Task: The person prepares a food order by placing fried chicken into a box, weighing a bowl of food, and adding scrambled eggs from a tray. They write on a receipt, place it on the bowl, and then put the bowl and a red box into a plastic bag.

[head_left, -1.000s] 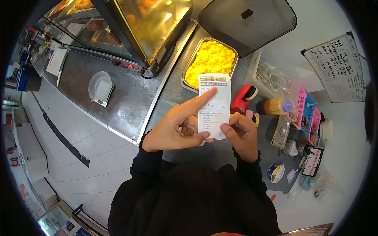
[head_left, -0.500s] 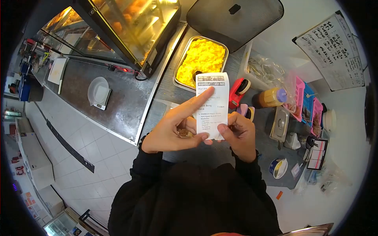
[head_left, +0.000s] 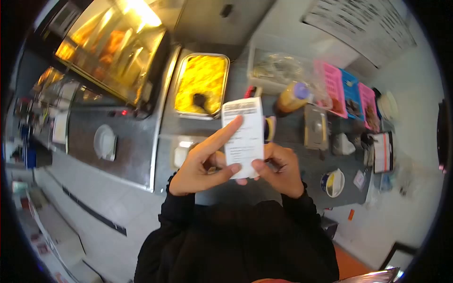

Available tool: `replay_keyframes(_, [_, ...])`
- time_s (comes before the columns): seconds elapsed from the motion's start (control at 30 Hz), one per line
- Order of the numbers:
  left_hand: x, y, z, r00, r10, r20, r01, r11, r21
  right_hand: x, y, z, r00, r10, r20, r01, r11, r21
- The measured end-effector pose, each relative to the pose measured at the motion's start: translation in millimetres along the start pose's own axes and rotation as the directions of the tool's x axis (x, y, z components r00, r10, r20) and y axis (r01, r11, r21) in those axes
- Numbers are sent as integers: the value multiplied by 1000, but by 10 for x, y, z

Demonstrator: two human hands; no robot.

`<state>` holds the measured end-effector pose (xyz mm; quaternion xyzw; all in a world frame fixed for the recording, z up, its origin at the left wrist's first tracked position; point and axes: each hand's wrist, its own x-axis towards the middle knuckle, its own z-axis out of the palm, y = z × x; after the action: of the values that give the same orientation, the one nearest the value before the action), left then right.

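A printed paper receipt [head_left: 249,141] is held upright in front of my chest, its small print blurred. My left hand [head_left: 200,167] pinches its lower left edge between the thumb and curled fingers, while the index finger stretches across the paper towards the top. At the lower right corner, my right hand [head_left: 283,170] grips the receipt with its thumb on the front. Behind the paper, the fingertips are mostly hidden. Just beyond the receipt stands a metal tray [head_left: 176,104] of yellow food [head_left: 205,75] with a dark spoon [head_left: 200,100] in it.
A lit glass food warmer [head_left: 113,56] stands at the back left, near a scale [head_left: 109,147] bearing a pale dish. To the right are a sauce bottle [head_left: 290,100], a clear tub [head_left: 264,87], pink and blue baskets [head_left: 332,85], a lidded metal container [head_left: 315,127] and a round tub [head_left: 326,183].
My view has shifted and turned, so the tray and warmer appear further left. Both hands still hold the receipt, and my left index finger still lies across it.
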<state>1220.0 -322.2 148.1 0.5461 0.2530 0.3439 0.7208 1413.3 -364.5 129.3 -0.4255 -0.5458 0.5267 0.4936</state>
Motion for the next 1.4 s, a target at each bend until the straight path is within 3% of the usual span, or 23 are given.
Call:
replay_keyframes(0.1, [254, -228, 371, 999, -8, 52, 6, 999, 45, -213, -82, -534, 988, -80, 130, 116, 946, -301])
replay_keyframes(0.13, [346, -333, 543, 998, -35, 54, 31, 997, 69, -312, -61, -762, 984, -7, 178, 72, 930, -361])
replay_keyframes(0.23, [571, -707, 1046, 990, -118, 77, 110, 989, 98, -644, -230, -1564, 997, 3, 81, 28, 926, -376])
replay_keyframes(0.3, [677, -899, 1316, 982, -167, 90, 152, 976, 154, -924, -355, -2254, 972, -12, -235, -97, 890, -445])
replay_keyframes(0.33, [707, -1020, 1406, 980, -178, 84, 163, 973, 161, -1055, -339, -2637, 909, -43, -414, -150, 893, -424])
replay_keyframes(0.4, [766, -1212, 1569, 977, -205, 53, 191, 960, 205, -1296, -124, -3644, 630, -246, -737, -112, 910, -399])
replay_keyframes(0.43, [794, -1281, 1630, 976, -214, 29, 201, 950, 239, -1389, -97, -4154, 507, -529, -680, -185, 704, -686])
replay_keyframes(0.47, [817, -1352, 1680, 975, -222, -2, 214, 938, 271, -1466, -47, -4616, 408, -683, -606, -191, 585, -788])
replay_keyframes(0.5, [819, -1445, 1716, 974, -223, -49, 228, 946, 230, -1533, -61, -4984, 347, -685, -641, -386, 518, -763])
replay_keyframes(0.53, [811, -1549, 1746, 968, -228, -100, 244, 952, 186, -1557, -56, -5284, 353, -646, -677, -423, 536, -731])
replay_keyframes(0.63, [833, -1679, 1830, 946, -261, -192, 291, 945, 152, -1492, 391, -6327, 519, -543, -660, -621, 290, -728])
replay_keyframes(0.73, [889, -1737, 1928, 930, -276, -244, 317, 937, 147, -1344, 884, -6987, 721, -454, -523, -568, 44, -822])
replay_keyframes(0.87, [1053, -1710, 2072, 905, -303, -298, 357, 923, 147, -1129, 1144, -7212, 730, -221, -647, -653, 55, -755])
replay_keyframes(0.97, [1150, -1787, 2065, 902, -295, -316, 354, 924, 145, -1167, 1602, -7599, 823, -319, -471, -489, 24, -872])
replay_keyframes(1.0, [1179, -1807, 2072, 898, -295, -328, 358, 921, 152, -1083, 1704, -7668, 732, -259, -630, -637, 66, -768])
replay_keyframes(1.1, [1236, -1848, 2073, 894, -296, -336, 368, 913, 176, -1150, 1727, -7783, 749, -359, -557, -557, 113, -823])
replay_keyframes(1.13, [1236, -1857, 2084, 893, -300, -335, 373, 910, 180, -1148, 1547, -7684, 772, -461, -438, -428, 131, -894])
replay_keyframes(1.23, [1230, -1852, 2120, 892, -306, -334, 371, 916, 154, -1125, 1381, -7825, 708, -370, -601, -261, 653, -711])
replay_keyframes(1.27, [1176, -1900, 2073, 891, -316, -325, 386, 905, 179, -1155, 1298, -7813, 731, -268, -627, -240, 760, -604])
replay_keyframes(1.33, [1115, -1929, 2066, 898, -315, -307, 372, 917, 147, -1117, 660, -7362, 778, -54, -626, -213, 915, -343])
replay_keyframes(1.4, [1051, -1924, 2059, 900, -318, -299, 365, 923, 117, -1046, 265, -6956, 784, -8, -621, -182, 953, -241])
